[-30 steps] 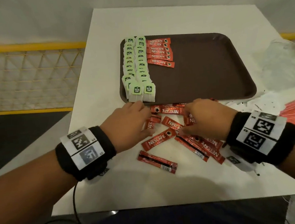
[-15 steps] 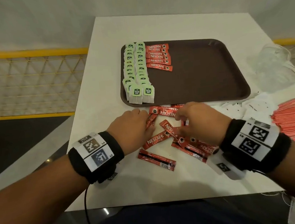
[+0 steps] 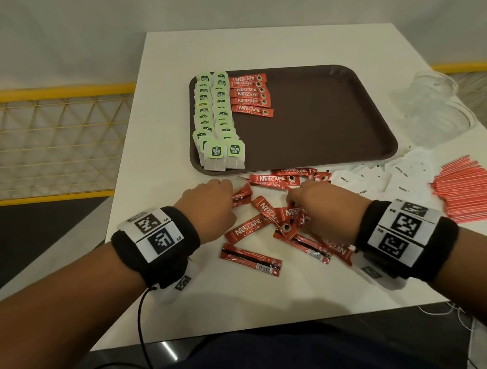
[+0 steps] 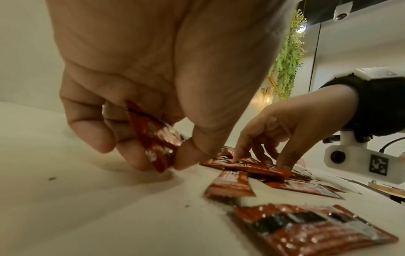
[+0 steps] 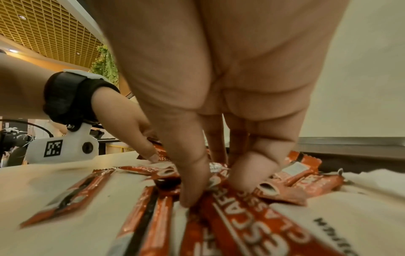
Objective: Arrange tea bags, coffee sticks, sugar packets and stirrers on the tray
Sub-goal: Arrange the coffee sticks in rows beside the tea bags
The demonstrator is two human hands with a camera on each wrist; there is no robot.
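Note:
A brown tray (image 3: 334, 123) holds two columns of green-tagged tea bags (image 3: 216, 119) at its left and a short row of red coffee sticks (image 3: 250, 95) beside them. More coffee sticks (image 3: 249, 231) lie scattered on the white table in front of the tray. My left hand (image 4: 162, 159) pinches one coffee stick (image 4: 155, 138) between thumb and fingers, just above the table. My right hand (image 5: 214, 190) is down on the pile, its thumb and fingertips closing on a stick (image 5: 252, 213). White sugar packets (image 3: 383, 178) and red stirrers (image 3: 478, 190) lie to the right.
Clear plastic packaging (image 3: 430, 109) sits at the table's right edge beyond the tray. One stick (image 3: 250, 260) lies face down nearest to me. A yellow mesh railing (image 3: 41, 143) runs along the left of the table. The tray's middle and right are bare.
The view has tilted down a little. Both hands have drawn slightly nearer over the pile; my left hand now has a stick pinched and my right hand has shifted right along the sticks.

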